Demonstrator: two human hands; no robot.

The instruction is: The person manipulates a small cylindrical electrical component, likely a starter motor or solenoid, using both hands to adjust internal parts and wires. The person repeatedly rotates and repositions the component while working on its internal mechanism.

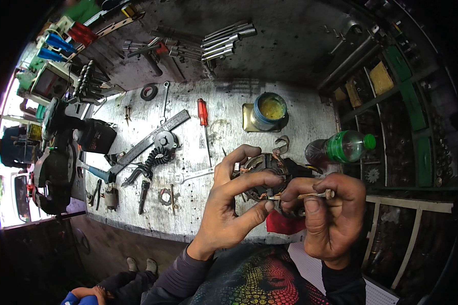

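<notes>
My left hand (221,211) is closed around the rim of a round, dark motor part (262,163) with copper-coloured leads, keeping it raised over the front of the bench. Between the thumb and fingers of my right hand (336,218) is a thin stick-like tool (310,195) with a pale, rounded end. Its narrow tip points left and meets the near edge of the part, close to my left thumb. My fingers hide some of the part. Below it lies a red cloth (285,222), and beyond it a curved metal strip (281,144).
Right of the part lies a green-labelled bottle (343,147); behind stands an open tin of yellowish paste (269,108). A red-handled screwdriver (202,113), a wrench (198,175), a flat metal bar (152,141) and a coiled black cord (158,157) lie leftward. Someone sits lower left (89,295).
</notes>
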